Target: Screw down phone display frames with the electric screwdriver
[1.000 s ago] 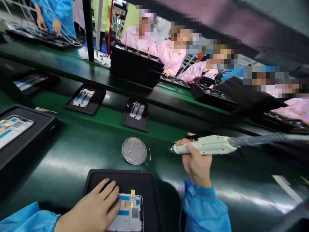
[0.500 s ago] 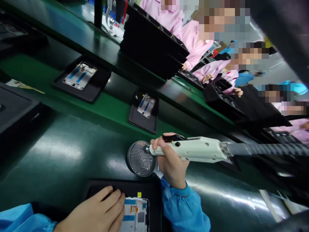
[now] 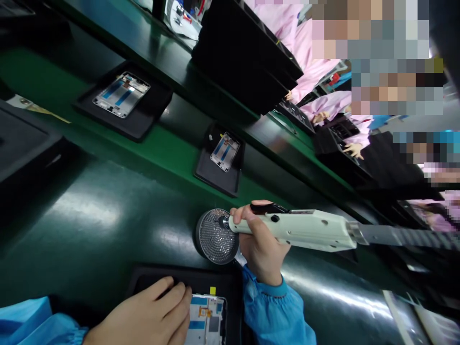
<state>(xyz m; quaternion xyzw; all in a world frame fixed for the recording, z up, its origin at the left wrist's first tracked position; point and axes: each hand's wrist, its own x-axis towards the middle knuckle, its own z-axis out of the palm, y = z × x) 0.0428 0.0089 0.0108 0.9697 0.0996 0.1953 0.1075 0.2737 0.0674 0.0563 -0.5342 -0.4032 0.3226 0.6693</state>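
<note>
My right hand (image 3: 264, 247) is wrapped round a pale green electric screwdriver (image 3: 305, 230), its thumb along the body near the black lever. The screwdriver lies almost level, with its tip end over a round dish (image 3: 217, 242) full of small shiny screws or holes; the bit's exact contact is hidden. My left hand (image 3: 154, 309) lies flat with fingers stretched over the left side of a phone frame (image 3: 212, 323). That frame shows blue strips, an orange flex part and a yellow tab, and sits in a black tray (image 3: 172, 270). The lower part of the frame is cut off.
Two black trays with phone frames (image 3: 122, 94) (image 3: 225, 152) lie on the green conveyor belt (image 3: 118, 148). A tall black stack (image 3: 244, 57) stands beyond it. A black box (image 3: 25, 139) is at left. Co-workers in pink sleeves (image 3: 312, 57) sit across the line.
The view has shifted slightly, so most things sit a little further right. My right hand still grips the screwdriver over the dish, and my left hand stays on the phone frame.
</note>
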